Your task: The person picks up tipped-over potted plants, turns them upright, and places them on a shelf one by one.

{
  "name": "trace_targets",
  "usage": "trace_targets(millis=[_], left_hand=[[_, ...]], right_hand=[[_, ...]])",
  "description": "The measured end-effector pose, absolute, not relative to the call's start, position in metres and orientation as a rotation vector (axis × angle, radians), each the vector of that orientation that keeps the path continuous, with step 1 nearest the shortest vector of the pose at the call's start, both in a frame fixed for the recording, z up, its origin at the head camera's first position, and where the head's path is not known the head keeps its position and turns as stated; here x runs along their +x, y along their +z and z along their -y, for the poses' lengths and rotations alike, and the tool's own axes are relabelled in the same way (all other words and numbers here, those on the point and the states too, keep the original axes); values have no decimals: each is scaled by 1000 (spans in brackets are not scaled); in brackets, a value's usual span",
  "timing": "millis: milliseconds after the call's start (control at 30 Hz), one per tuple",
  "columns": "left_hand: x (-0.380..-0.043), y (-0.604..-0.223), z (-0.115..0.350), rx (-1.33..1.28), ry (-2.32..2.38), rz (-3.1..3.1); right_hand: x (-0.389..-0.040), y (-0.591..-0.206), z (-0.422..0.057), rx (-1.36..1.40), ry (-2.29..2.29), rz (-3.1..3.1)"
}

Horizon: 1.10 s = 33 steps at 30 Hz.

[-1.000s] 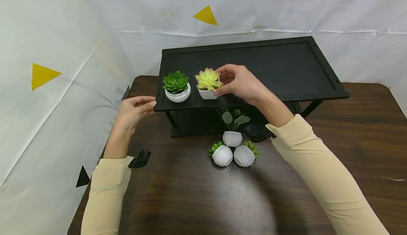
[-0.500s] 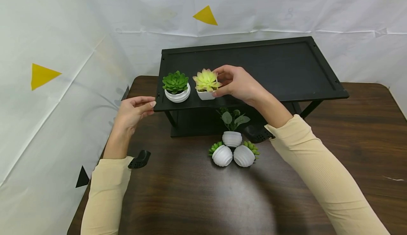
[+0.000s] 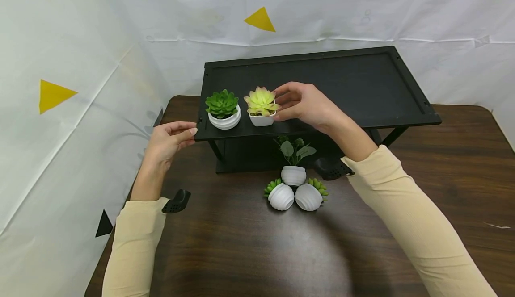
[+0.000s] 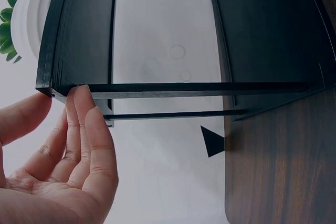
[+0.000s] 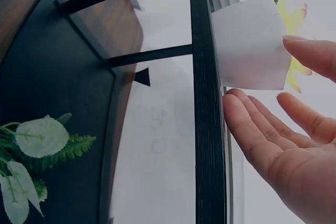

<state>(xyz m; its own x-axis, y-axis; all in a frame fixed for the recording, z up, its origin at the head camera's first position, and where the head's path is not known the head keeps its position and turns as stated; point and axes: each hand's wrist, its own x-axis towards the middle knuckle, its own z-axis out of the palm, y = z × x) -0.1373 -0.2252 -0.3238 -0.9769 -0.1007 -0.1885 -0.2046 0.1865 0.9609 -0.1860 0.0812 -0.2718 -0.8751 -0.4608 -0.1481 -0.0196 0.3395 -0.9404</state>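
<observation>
The yellow succulent (image 3: 261, 102) sits just left of the unclasped right hand (image 3: 306, 104) (left hand (image 3: 170, 140) pinches shelf (image 3: 342, 80))

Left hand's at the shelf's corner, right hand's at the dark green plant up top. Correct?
Wrong plant: the right hand is at the yellow plant up top, as the head view shows. The left hand is at the corner of the shelf, as you said.

Pink-tipped yellow-green succulent (image 3: 261, 101), white pot (image 3: 262, 120), black shelf (image 3: 346, 78), brown wood-grained table (image 3: 241, 252)
</observation>
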Motion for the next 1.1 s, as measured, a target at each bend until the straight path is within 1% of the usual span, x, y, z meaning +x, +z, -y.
trace_targets(millis=[1100], left_hand=[[-137, -324, 226, -280, 1944, -2342]], right_hand=[[-164, -271, -123, -461, -1709, -2148]])
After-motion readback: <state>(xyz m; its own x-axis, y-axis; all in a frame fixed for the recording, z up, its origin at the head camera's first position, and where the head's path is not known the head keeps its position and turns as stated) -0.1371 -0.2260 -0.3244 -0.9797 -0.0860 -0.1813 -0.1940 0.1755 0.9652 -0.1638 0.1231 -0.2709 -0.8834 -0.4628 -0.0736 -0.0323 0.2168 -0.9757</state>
